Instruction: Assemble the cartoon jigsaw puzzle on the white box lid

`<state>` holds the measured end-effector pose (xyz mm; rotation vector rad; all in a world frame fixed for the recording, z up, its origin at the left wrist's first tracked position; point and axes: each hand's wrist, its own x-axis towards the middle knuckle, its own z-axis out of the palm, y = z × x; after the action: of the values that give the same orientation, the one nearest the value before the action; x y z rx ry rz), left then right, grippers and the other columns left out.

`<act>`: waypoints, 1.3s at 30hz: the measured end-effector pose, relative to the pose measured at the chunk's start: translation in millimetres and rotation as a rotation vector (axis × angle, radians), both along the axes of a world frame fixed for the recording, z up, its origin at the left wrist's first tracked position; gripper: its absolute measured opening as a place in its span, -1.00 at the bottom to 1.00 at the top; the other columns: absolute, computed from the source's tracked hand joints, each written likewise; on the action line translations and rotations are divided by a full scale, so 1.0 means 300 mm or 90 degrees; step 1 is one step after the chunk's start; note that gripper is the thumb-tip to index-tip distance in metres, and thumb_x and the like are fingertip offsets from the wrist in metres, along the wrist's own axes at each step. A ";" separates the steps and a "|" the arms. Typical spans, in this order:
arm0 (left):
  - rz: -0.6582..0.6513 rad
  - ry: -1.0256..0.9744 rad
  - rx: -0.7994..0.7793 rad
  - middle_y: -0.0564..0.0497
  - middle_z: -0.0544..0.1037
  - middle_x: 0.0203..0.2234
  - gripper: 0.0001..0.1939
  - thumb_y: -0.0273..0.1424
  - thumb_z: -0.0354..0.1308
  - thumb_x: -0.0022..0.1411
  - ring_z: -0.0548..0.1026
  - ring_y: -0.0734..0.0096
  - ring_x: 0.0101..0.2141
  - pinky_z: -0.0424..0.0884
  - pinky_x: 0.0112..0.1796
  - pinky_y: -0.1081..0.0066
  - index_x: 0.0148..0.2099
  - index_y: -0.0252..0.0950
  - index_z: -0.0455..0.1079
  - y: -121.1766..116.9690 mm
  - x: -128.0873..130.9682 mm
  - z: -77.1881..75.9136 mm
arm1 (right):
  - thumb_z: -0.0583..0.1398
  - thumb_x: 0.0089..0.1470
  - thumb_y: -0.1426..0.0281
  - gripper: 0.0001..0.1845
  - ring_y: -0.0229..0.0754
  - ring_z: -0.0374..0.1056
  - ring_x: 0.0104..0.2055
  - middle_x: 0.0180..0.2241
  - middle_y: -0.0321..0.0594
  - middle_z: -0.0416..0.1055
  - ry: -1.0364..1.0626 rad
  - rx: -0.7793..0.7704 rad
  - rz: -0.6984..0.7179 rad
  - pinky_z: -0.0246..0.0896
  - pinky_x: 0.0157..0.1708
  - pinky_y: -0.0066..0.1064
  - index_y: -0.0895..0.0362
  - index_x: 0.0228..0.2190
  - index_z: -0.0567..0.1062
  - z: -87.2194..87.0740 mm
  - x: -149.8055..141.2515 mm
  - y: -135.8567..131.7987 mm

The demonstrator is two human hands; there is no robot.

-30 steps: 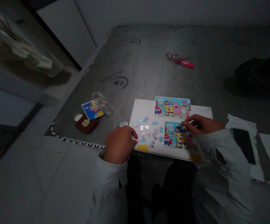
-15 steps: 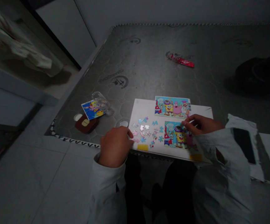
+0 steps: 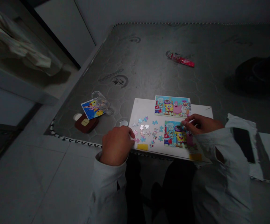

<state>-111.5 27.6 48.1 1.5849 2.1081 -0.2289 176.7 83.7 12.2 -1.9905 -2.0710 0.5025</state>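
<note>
dim room, grey mattress [image 3: 146,74] with a hexagon print fills most of the frame. white board [image 3: 144,107] at its front edge, right of lower center. partly built puzzle [image 3: 173,132] sits on the board, loose pieces [image 3: 146,127] scattered left of it, picture card [image 3: 172,106] behind it.

right hand [image 3: 201,124]: thumb and forefinger brought together at the puzzle's upper right; can't tell if a piece is between them. that hand and its sleeve block the puzzle's right end. left hand [image 3: 117,144]: fingers curled at the board's left edge, covering the near corner; can't tell if it grips anything.

left of the board: round disc [image 3: 123,123] just beside it, then clear bottle [image 3: 101,101] lying over a small card [image 3: 87,108], brown case [image 3: 85,123] touching that card. red packet [image 3: 183,61] upper right of center. dark bulky object [image 3: 258,74] at right edge, too dark to identify. phone [image 3: 243,144] lower right, partly behind the right sleeve. pale cloth [image 3: 25,53] upper left.
</note>
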 end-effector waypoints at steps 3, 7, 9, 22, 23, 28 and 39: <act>0.001 -0.012 0.007 -0.05 0.69 -0.24 -0.87 -0.35 0.29 0.21 0.60 0.12 -0.22 0.27 -0.32 0.30 -0.19 -0.08 0.64 0.000 0.000 -0.001 | 0.16 0.24 0.05 -0.67 -0.08 0.50 -0.39 -0.42 -0.22 0.61 -0.008 0.028 0.004 0.22 -0.34 -0.27 0.00 -0.31 0.57 -0.009 0.000 -0.002; -0.002 -0.028 0.004 -0.05 0.68 -0.27 -0.93 -0.34 0.32 0.20 0.59 0.16 -0.26 0.23 -0.34 0.32 -0.24 -0.13 0.62 0.001 -0.003 -0.002 | 0.19 0.21 0.09 -0.72 -0.07 0.52 -0.37 -0.38 -0.24 0.62 -0.013 -0.010 0.003 0.21 -0.37 -0.29 0.00 -0.31 0.57 -0.006 -0.002 0.004; -0.010 -0.033 0.003 -0.04 0.68 -0.30 -0.94 -0.36 0.30 0.22 0.59 0.18 -0.27 0.21 -0.34 0.33 -0.26 -0.14 0.62 0.000 -0.007 0.000 | 0.20 0.20 0.09 -0.73 -0.08 0.52 -0.36 -0.38 -0.26 0.62 -0.011 -0.021 -0.001 0.20 -0.37 -0.31 -0.01 -0.30 0.58 0.002 -0.005 0.005; -0.099 -0.160 0.171 0.08 0.71 -0.26 -0.94 -0.39 0.27 0.29 0.61 0.24 -0.24 0.28 -0.28 0.35 -0.19 -0.15 0.56 0.026 0.045 0.013 | 0.31 0.16 0.24 -0.87 -0.28 0.36 -0.48 -0.46 -0.35 0.57 0.078 0.008 0.225 0.10 -0.42 -0.43 -0.05 -0.29 0.69 0.070 -0.137 -0.008; -0.105 -0.189 0.181 0.10 0.71 -0.26 -0.94 -0.39 0.29 0.29 0.61 0.27 -0.26 0.29 -0.28 0.37 -0.18 -0.14 0.57 0.028 0.054 0.013 | 0.33 0.13 0.26 -0.88 -0.28 0.36 -0.48 -0.46 -0.35 0.57 0.082 -0.004 0.257 0.10 -0.42 -0.43 -0.05 -0.28 0.70 0.067 -0.152 -0.005; -0.138 -0.302 0.257 0.15 0.72 -0.28 -0.90 -0.42 0.28 0.32 0.59 0.40 -0.35 0.35 -0.29 0.42 -0.18 -0.11 0.61 0.024 0.087 0.015 | 0.35 0.14 0.27 -0.86 -0.20 0.46 -0.34 -0.36 -0.29 0.64 0.057 -0.037 0.343 0.15 -0.34 -0.39 -0.08 -0.24 0.72 0.058 -0.192 0.004; -0.155 -0.298 0.417 0.14 0.73 -0.19 -0.81 -0.42 0.32 0.32 0.60 0.47 -0.35 0.45 -0.20 0.46 -0.03 -0.10 0.62 0.024 0.094 0.010 | 0.30 0.21 0.20 -0.82 -0.19 0.47 -0.35 -0.37 -0.26 0.64 0.095 -0.032 0.315 0.18 -0.34 -0.39 -0.05 -0.30 0.72 0.071 -0.185 -0.013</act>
<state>-83.3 34.8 51.2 2.0022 1.6948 0.7585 121.2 79.8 33.5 -1.3971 -2.4664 0.7694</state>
